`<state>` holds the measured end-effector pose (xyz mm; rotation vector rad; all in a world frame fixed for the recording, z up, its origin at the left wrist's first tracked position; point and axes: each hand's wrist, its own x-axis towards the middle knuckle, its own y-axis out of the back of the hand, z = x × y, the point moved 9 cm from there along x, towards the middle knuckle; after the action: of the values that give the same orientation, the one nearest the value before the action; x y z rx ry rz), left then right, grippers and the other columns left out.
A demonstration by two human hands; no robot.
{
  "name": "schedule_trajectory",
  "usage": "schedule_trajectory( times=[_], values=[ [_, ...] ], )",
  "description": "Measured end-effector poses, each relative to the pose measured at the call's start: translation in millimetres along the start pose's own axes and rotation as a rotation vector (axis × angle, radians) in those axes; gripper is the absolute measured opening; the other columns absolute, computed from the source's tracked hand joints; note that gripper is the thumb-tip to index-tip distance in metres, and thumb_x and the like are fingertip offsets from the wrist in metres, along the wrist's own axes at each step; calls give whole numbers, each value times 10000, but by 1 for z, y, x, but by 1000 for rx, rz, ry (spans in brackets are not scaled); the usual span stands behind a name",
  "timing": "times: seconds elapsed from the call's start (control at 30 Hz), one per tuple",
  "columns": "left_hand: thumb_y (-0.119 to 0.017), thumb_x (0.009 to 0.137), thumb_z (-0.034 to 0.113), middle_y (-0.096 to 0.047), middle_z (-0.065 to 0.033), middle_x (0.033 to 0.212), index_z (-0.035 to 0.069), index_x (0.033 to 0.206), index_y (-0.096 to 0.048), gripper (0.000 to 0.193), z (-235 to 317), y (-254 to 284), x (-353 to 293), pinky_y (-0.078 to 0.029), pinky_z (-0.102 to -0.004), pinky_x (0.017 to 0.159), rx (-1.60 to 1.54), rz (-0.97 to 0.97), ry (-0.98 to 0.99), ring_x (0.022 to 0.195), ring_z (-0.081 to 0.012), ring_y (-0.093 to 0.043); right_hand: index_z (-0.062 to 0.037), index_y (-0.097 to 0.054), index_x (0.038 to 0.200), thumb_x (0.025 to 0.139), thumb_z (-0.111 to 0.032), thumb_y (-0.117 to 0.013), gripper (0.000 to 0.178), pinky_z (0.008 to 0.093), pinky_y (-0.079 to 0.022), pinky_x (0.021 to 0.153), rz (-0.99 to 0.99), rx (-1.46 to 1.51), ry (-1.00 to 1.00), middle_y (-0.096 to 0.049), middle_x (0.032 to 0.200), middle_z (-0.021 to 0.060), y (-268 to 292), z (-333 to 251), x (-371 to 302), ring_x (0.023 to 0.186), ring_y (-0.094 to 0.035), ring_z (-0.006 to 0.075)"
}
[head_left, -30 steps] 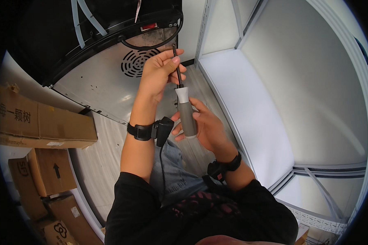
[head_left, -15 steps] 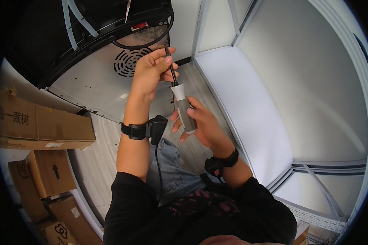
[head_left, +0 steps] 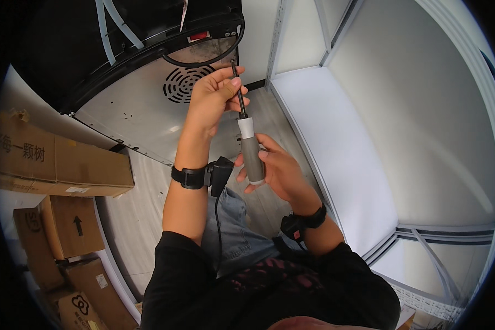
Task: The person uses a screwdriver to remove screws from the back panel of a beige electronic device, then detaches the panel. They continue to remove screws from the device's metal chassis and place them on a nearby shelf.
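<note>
I have the long screwdriver with a thick grey handle and pale collar (head_left: 251, 154) near the middle of the frame, its slim dark metal shaft (head_left: 241, 103) pointing toward the top. The left hand (head_left: 210, 104) pinches that shaft between thumb and fingers, close to the tip. The right hand (head_left: 285, 171) loosely grasps the handle, thumb on its right side, fingertips showing past its left.

The tip is at the right edge of the flat silver metal panel (head_left: 143, 129) in the upper left, just below the looping black cable (head_left: 203, 64) and to the right of the round slotted vent (head_left: 184, 85). Whether it sits in a screw head is too small for me to tell.

I judge the step in hand to be lining up the driver, or turning it, at a fastening on that edge. As I read it, the next move calls for a steady left-hand guide on the shaft, light pressure along its line, and a turn of the handle from the right. I would watch for the tip slipping onto the panel or catching the cable overhead.
</note>
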<state>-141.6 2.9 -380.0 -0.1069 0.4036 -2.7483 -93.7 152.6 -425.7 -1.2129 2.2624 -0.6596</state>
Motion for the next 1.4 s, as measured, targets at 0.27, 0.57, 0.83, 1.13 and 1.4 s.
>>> schedule_trajectory(
  times=[0.27,0.57,0.83,1.13,1.4],
  values=[
    [-520,930,169,-636,-24,774,17,1159,-556,277,4,-6,-4,-482,-195,534,-12,0,17,627,-106,-625,9,-338,1310,835,-199,-662,612,239,-501,511,82,-342,60,-563,915,67,9,5,5,751,-590,108],
    [-562,907,152,-640,-28,777,13,1156,-562,285,3,-2,2,-485,-204,523,44,-9,-37,615,-106,-624,-5,-318,1316,880,-148,-587,532,251,-495,517,48,-90,75,-584,939,92,8,4,5,739,-595,125],
    [-459,925,123,-673,-76,841,20,1154,-564,272,5,-4,1,-491,-212,544,26,-9,2,659,-127,-652,8,-427,1261,846,-149,-634,490,256,-547,575,126,-412,97,-573,955,66,13,2,5,772,-562,100],
    [-487,942,216,-687,-91,844,25,1117,-576,274,8,-5,1,-467,-201,519,73,42,-18,621,-121,-643,7,-456,1125,776,-102,-713,447,217,-468,472,218,-557,242,-571,888,65,11,-15,0,745,-546,81],
    [-549,922,213,-681,-74,828,8,1099,-579,272,8,-3,2,-448,-177,477,66,50,-25,562,-94,-616,-13,-370,1232,817,-68,-645,501,235,-431,494,79,-129,177,-562,883,83,10,-8,-1,723,-531,89]
  ],
)
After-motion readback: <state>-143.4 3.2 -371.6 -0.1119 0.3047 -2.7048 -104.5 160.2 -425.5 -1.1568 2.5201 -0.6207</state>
